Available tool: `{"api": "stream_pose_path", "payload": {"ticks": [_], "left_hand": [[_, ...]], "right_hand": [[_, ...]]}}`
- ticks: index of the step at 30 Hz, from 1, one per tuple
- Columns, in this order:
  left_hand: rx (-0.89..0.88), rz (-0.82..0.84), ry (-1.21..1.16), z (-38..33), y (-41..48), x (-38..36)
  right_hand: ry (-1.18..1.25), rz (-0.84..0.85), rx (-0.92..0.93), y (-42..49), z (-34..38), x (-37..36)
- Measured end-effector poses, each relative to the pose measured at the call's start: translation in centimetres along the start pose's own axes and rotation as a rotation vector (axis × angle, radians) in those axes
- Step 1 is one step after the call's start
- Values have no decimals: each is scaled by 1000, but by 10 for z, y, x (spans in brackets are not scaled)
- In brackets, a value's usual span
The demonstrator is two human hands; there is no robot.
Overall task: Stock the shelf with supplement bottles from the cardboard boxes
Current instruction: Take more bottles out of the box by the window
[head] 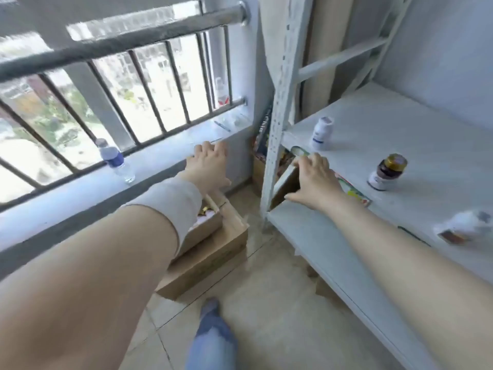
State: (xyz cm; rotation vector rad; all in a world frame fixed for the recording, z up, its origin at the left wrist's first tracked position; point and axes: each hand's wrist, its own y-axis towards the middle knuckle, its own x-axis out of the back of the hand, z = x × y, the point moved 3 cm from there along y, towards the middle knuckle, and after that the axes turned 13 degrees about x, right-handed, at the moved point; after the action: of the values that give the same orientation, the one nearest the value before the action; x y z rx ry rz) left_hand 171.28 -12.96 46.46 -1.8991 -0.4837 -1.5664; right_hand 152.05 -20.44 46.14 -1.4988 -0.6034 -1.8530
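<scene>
A white metal shelf (400, 134) stands at the right. On its upper board are a white supplement bottle (322, 133), a dark bottle with a gold cap (388, 172) and a blurred white bottle (464, 228) near the front edge. My right hand (316, 182) grips the top edge of a cardboard box (284, 182) with colourful print that sits on the lower board. My left hand (209, 162) is stretched out over the window sill, fingers apart, holding nothing. Below my left forearm, open cardboard boxes (213, 252) rest on the floor, with a gold-capped bottle (205, 209) showing inside.
A barred window with a grey rail (120, 41) fills the left. A plastic water bottle (116, 161) stands on the sill (80, 188). More boxes and packets (262, 145) are wedged between shelf post and wall. My jeans leg (213, 340) is over the tiled floor.
</scene>
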Motion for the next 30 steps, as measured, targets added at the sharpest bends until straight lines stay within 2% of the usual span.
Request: {"api": "stream_pose_path", "payload": {"ticks": [7, 12, 16, 20, 27, 30], "left_hand": [[332, 183, -64, 205, 78, -80], [496, 391, -125, 298, 114, -169], [553, 519, -149, 319, 126, -222], [615, 622, -221, 318, 141, -252], [660, 670, -340, 300, 191, -326], [607, 649, -378, 295, 224, -372]], "right_hand": [[44, 257, 172, 150, 142, -128], [49, 483, 194, 212, 200, -239], [46, 646, 159, 231, 208, -299], [32, 716, 159, 256, 199, -333], [-30, 808, 229, 310, 177, -412], [-110, 806, 321, 333, 165, -460]]}}
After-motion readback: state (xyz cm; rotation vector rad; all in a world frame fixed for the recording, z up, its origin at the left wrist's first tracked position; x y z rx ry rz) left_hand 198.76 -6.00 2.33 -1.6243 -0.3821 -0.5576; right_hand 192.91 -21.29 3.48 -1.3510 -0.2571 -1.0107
